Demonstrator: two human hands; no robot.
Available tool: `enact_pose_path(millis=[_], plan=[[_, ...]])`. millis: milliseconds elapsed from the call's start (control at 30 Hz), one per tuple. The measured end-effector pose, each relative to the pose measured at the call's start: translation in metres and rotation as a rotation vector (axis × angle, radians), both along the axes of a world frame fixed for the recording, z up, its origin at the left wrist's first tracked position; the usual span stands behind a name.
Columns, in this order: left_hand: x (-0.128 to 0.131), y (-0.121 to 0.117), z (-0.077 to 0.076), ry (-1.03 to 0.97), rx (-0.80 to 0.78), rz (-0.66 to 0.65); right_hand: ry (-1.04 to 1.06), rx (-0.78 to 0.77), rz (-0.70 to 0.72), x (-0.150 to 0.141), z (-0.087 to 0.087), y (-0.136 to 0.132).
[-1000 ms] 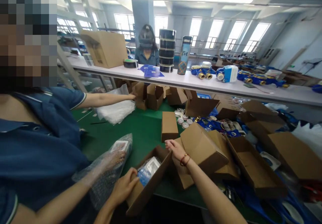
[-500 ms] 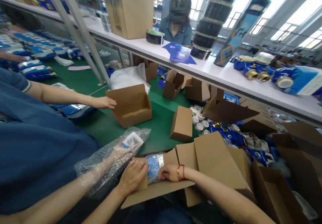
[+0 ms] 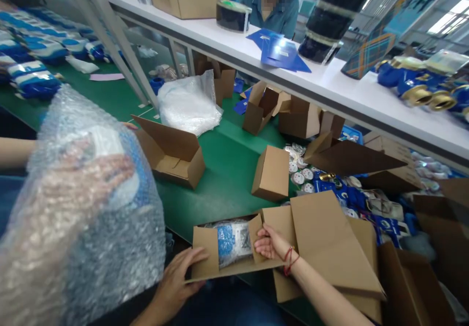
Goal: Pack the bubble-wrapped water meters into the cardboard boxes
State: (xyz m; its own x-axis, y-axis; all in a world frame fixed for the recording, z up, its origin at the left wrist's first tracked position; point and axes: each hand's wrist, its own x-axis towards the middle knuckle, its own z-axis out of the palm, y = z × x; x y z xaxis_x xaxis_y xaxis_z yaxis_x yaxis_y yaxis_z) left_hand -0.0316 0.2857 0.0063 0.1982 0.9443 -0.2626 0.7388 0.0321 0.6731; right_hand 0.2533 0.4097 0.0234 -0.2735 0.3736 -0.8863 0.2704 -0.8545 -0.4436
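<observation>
An open cardboard box is low in the middle of the head view, its end flaps folded inward. Inside lies a clear-wrapped item with blue and white parts; its kind is hard to make out. My left hand grips the box's left end, thumb and fingers spread around the corner. With fingers curled, my right hand, a red bracelet at its wrist, holds the right end flap. At left, a co-worker's hand is inside a bubble wrap bag against a blue and white object.
Another open box stands beyond the bag, and a closed carton sits on the green table. Stacked cartons adjoin my right arm. A white shelf crosses behind, with a person beyond it.
My left hand has shifted from the left flap to the box's outer end. My right hand has left the wrapped item for the right flap. The co-worker's bubble wrap bag has risen.
</observation>
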Motion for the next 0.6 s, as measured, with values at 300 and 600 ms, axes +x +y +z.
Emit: enact_pose_path(millis=[300, 600], plan=[[0.008, 0.005, -0.007, -0.31, -0.259, 0.304, 0.057, 0.064, -0.065, -0.008, 0.002, 0.005], [0.033, 0.064, -0.014, 0.378, 0.38, 0.125, -0.478, 1.044, 0.808, -0.023, -0.003, 0.008]])
